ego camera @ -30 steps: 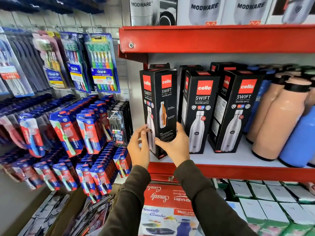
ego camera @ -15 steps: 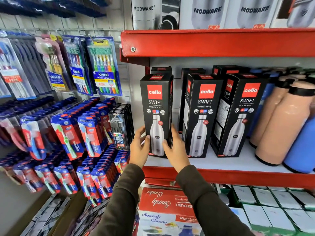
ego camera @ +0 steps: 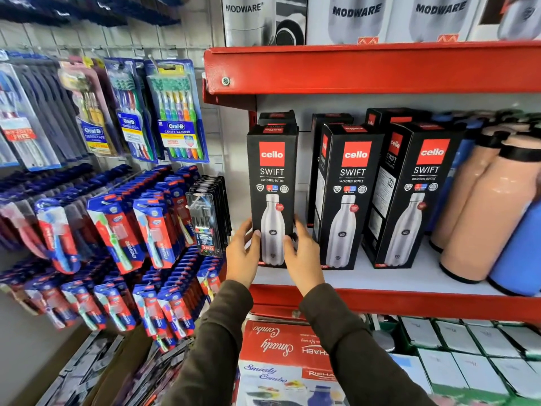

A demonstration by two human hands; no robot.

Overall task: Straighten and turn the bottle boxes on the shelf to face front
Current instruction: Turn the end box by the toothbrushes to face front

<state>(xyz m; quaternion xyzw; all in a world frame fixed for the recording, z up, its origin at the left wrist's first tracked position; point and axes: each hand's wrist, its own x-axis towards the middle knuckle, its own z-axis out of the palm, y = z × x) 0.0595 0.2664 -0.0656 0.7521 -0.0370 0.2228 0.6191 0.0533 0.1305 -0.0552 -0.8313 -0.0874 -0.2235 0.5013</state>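
Three black Cello Swift bottle boxes stand in a row on the white shelf (ego camera: 380,278) with the red front edge. The left box (ego camera: 272,177) faces straight front. My left hand (ego camera: 241,253) presses its lower left side and my right hand (ego camera: 301,256) presses its lower right side, so the box is gripped between them. The middle box (ego camera: 349,197) and the right box (ego camera: 415,197) stand slightly turned, each showing its left side panel. More black boxes stand behind them, mostly hidden.
Peach bottles (ego camera: 480,206) and blue bottles (ego camera: 521,247) crowd the shelf's right end. Toothbrush packs (ego camera: 172,112) hang on the wall grid to the left. A red shelf (ego camera: 366,67) with Modware boxes sits overhead. Boxes (ego camera: 281,361) fill the shelf below.
The left box was turned from corner-on to facing straight front and set upright on the shelf. Both hands stayed on its lower sides.
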